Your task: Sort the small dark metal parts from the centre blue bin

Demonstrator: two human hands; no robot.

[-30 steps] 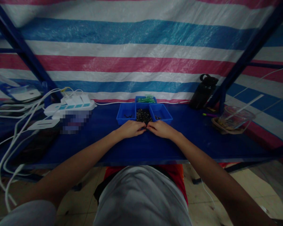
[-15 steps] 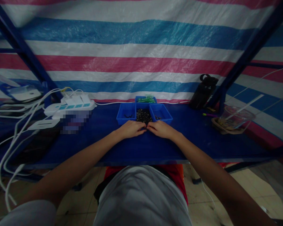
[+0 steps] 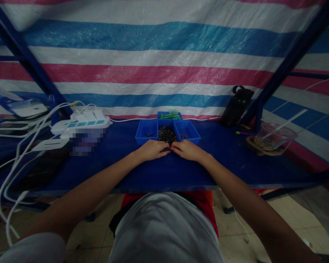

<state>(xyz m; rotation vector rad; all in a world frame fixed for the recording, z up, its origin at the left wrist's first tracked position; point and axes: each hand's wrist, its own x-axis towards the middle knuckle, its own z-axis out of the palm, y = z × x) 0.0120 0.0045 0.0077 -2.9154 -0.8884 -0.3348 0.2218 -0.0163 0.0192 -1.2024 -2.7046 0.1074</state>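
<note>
Both arms reach in from the lower corners and slant inward over the front edge of the table (image 3: 142, 179), making a wide V that closes at the middle. The left forearm (image 3: 106, 177) runs up and to the right, the right forearm (image 3: 233, 180) up and to the left, nearly mirroring it. The left hand (image 3: 152, 149) and the right hand (image 3: 186, 149) are backs up, wrists low, just in front of the bins (image 3: 142, 140). Their fingers curl toward each other, narrowly bent, with the tips almost meeting; whether they pinch a small piece between them I cannot tell, as the spot is dark and tiny. The black parts (image 3: 167, 134) lie heaped in the middle bin, right beyond the fingertips. A few more sit in the side bins, and green packets (image 3: 170, 115) fill the back one.
</note>
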